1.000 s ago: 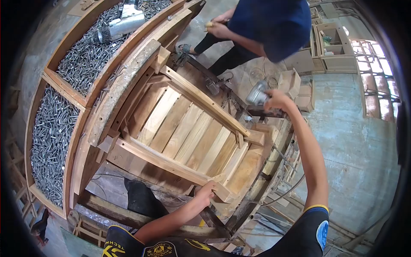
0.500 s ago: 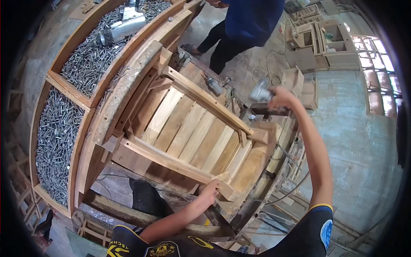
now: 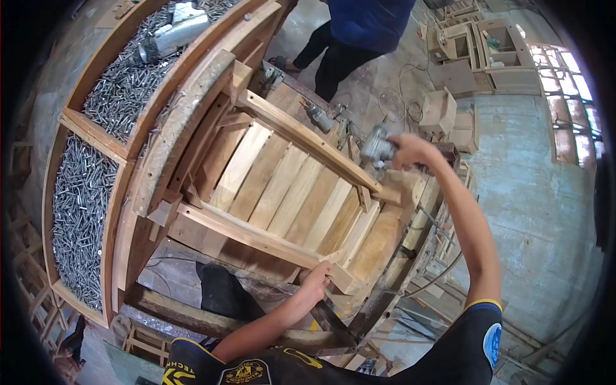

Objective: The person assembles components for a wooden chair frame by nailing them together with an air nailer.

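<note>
A wooden frame with slats lies on the workbench in front of me. My left hand has its fingers wrapped round the frame's near rail, close to its right corner. Beyond the frame's far right corner, my right hand holds a silver power tool in the air, slightly blurred. Behind the far rail lies another tool with a dark and orange end.
Wooden trays full of screws stand at the left, with a silver tool on the screws. Another person in blue stands beyond the bench. Wooden cabinets and a drawer box are at the upper right.
My right hand and the power tool have moved slightly left, nearer the frame's far right corner. The view has shifted a little. My left hand stays on the near rail.
</note>
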Action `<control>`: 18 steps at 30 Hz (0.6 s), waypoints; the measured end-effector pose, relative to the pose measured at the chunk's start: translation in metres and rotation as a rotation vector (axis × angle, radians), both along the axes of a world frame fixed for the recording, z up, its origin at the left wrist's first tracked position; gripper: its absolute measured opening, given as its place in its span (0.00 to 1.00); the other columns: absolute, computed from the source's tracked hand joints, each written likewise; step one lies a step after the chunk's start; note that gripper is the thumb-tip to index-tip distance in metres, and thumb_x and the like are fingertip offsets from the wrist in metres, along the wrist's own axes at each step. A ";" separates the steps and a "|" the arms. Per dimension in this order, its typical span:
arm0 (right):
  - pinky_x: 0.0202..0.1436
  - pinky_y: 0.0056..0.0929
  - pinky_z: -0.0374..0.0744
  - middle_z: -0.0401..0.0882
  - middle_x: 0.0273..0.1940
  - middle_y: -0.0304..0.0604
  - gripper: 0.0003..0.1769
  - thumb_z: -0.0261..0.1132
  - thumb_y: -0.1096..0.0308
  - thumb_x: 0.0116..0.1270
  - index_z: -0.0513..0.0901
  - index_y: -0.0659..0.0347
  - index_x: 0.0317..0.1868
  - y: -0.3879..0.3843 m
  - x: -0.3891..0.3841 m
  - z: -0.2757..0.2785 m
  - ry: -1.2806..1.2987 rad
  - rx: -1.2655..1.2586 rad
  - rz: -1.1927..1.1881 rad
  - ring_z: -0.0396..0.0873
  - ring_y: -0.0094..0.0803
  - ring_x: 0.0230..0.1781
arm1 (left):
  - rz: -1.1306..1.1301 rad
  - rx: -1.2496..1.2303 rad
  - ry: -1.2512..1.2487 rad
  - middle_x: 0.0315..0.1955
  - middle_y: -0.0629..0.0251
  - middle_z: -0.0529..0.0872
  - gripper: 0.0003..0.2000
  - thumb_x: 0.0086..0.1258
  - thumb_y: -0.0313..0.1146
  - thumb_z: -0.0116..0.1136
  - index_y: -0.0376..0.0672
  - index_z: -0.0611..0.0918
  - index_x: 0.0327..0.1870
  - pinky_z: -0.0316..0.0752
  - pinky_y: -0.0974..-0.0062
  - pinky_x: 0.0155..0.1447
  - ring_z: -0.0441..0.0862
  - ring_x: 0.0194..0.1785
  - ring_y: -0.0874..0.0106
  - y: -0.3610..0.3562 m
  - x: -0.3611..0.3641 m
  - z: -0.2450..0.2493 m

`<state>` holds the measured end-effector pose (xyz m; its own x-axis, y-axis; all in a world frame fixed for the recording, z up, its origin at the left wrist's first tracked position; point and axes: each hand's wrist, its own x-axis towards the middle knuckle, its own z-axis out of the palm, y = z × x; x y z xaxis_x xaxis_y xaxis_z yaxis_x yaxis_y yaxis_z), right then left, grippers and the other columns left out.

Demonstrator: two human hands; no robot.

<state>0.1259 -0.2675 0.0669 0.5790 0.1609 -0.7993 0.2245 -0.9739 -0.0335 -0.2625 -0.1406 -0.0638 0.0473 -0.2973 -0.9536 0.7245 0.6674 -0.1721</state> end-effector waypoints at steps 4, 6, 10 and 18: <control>0.31 0.34 0.81 0.84 0.32 0.52 0.39 0.69 0.74 0.41 0.75 0.68 0.61 -0.002 0.006 0.034 -0.364 0.064 -0.198 0.84 0.35 0.26 | -0.030 -0.053 0.002 0.33 0.64 0.82 0.18 0.53 0.33 0.73 0.41 0.79 0.43 0.75 0.76 0.36 0.78 0.31 0.74 0.010 0.002 0.004; 0.31 0.33 0.81 0.83 0.32 0.53 0.36 0.70 0.72 0.42 0.76 0.68 0.58 -0.003 0.002 0.043 -0.670 0.111 -0.169 0.83 0.35 0.26 | -0.053 -0.136 -0.033 0.35 0.63 0.82 0.19 0.54 0.33 0.73 0.40 0.79 0.44 0.76 0.76 0.38 0.79 0.33 0.74 0.010 -0.003 -0.005; 0.23 0.25 0.73 0.81 0.29 0.41 0.31 0.67 0.75 0.50 0.76 0.71 0.58 -0.001 -0.041 0.080 -0.524 0.678 -0.711 0.78 0.26 0.21 | -0.029 -0.009 -0.222 0.41 0.62 0.83 0.21 0.58 0.33 0.72 0.38 0.78 0.50 0.77 0.73 0.45 0.80 0.41 0.72 0.042 0.006 0.012; 0.22 0.20 0.75 0.79 0.29 0.39 0.33 0.68 0.75 0.53 0.74 0.70 0.62 0.093 -0.129 0.116 -0.320 0.998 -0.949 0.77 0.24 0.21 | 0.420 0.930 -0.607 0.64 0.54 0.71 0.34 0.65 0.29 0.62 0.36 0.61 0.72 0.65 0.71 0.68 0.69 0.66 0.66 0.216 0.052 0.011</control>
